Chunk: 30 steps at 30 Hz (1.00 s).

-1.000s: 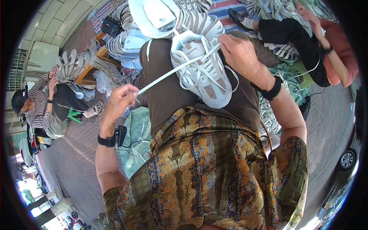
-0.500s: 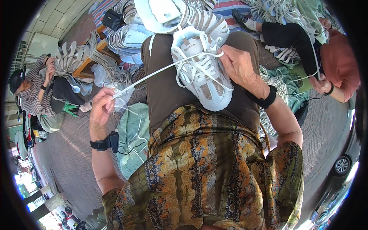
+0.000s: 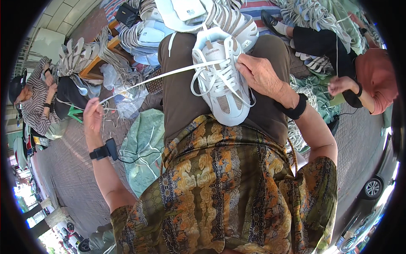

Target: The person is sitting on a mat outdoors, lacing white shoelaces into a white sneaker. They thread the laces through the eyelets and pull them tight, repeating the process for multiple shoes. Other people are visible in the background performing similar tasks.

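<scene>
A white and beige sneaker upper (image 3: 231, 113) rests on my lap between my knees, toe toward me, with laces crossing over its tongue. No sole shows. My left hand (image 3: 93, 112) is out to the left, fingertips pinched on the end of a white shoelace (image 3: 169, 73). That lace runs taut to the eyelets on the upper's right side. Against this same side my right hand (image 3: 261, 77) is closed, thumb and forefinger at the eyelet edge; its fingertips are partly hidden. Another lace hangs in a loose loop over the left of the upper.
Stacked uppers (image 3: 146, 37) lie beyond my knees. Left of my lap are a green cloth bag (image 3: 141, 148) and clear plastic (image 3: 129, 103). A bundle of laces (image 3: 298, 133) hangs at right. Co-workers sit left, in a striped shirt (image 3: 36, 106), and right, in a pink top (image 3: 376, 76).
My left hand has moved out to the left, drawing the lace longer. My right hand has shifted slightly down, from the lace near the eyelets to the upper's side edge.
</scene>
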Motion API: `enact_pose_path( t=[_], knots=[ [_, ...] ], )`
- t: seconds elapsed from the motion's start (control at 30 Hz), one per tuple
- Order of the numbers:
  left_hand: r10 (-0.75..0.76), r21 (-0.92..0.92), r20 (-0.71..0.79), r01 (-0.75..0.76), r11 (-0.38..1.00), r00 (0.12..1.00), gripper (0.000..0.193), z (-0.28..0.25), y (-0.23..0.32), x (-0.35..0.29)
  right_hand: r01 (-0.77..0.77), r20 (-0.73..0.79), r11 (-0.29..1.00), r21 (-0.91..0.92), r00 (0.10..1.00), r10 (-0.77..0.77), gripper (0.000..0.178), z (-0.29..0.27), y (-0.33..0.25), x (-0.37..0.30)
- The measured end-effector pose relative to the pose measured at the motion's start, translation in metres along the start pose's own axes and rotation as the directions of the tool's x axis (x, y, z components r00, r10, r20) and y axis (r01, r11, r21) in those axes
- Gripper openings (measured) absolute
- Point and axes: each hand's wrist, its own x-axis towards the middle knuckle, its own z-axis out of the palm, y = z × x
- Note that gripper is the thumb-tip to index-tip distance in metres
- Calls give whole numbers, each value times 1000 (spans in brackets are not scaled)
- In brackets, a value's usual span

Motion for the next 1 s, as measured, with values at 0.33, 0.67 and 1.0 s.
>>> enact_pose_path(
  t=[0.33, 0.67, 1.0],
  knots=[
    [290, 699, 263, -389, 600, 920, 14, 188, -29, -13, -65, 65, 998, -6, 996, 66, 13, -23, -46, 2],
    [222, 674, 627, -663, 327, 747, 20, 353, -61, -36, -154, 4, 982, 106, 988, 154, 8, -16, -25, 2],
    [268, 679, 574, -633, 373, 774, 17, 368, -66, -36, -275, 91, 886, 373, 961, 260, 5, -10, -9, 9]
  ],
)
